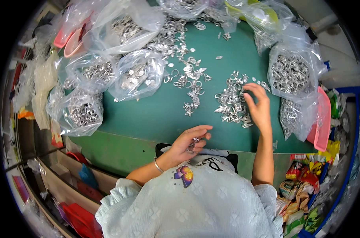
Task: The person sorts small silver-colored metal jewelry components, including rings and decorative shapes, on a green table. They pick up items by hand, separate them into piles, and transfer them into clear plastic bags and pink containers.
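Note:
My left hand (192,142) is near the table's front edge, palm partly up, its fingers curled round several small silver metal pieces (192,145). To the right, my right hand (258,104) reaches over a loose pile of silver metal charms (232,101), thumb and forefinger bent toward the pile's right side. Its fingertips are apart; whether they touch a piece I cannot make out. Another scatter of silver charms (193,75), some flower-shaped or ringed, runs down the middle of the green tabletop (148,119).
Clear plastic bags of silver pieces stand at the left (84,113), at the back left (126,29) and at the right (290,73). Pink trays sit at the right edge (322,119) and far left (73,43). Crumpled coloured packets (300,178) lie below right; an open drawer (75,174) is below left.

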Available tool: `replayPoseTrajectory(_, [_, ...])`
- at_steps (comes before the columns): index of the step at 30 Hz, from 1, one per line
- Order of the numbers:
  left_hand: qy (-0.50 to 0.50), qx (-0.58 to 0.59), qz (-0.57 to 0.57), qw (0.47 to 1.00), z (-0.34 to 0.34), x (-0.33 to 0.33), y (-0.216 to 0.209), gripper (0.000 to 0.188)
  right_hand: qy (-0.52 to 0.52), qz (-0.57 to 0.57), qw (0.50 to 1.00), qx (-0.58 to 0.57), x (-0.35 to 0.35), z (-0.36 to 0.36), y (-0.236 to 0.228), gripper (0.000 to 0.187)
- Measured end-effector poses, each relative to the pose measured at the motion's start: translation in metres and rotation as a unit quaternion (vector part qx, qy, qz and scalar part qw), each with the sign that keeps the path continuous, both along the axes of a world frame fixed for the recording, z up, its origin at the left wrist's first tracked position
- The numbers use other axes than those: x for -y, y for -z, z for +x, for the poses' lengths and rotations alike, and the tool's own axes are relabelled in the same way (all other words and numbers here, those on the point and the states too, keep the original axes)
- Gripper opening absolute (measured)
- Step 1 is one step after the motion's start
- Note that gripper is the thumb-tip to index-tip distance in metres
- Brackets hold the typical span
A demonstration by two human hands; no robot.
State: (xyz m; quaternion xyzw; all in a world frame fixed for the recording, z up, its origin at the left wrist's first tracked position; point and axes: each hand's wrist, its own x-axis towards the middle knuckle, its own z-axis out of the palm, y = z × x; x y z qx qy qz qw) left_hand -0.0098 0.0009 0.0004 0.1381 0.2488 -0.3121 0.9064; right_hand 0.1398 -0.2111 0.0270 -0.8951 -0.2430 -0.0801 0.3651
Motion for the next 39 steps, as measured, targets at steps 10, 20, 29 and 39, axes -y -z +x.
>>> replayPoseTrajectory(10, [0.057,0.132,0.175,0.974,0.023,0.018,-0.015,0.025,0.026,-0.114,0.993,-0.030,0.022,-0.049,0.012,0.032])
replayPoseTrajectory(20, [0.098,0.057,0.054,0.992,0.027,0.032,-0.012,0.027,0.124,-0.016,0.991,0.047,0.036,-0.046,0.013,0.022])
replayPoseTrajectory(29, [0.084,0.078,0.053,0.992,0.032,0.034,-0.015,0.035,0.066,0.184,0.969,-0.153,0.034,-0.053,-0.020,0.024])
replayPoseTrajectory(39, [0.138,0.089,0.036,0.986,0.043,0.044,-0.009,0.036,-0.035,0.180,0.970,-0.161,0.021,-0.068,-0.022,0.014])
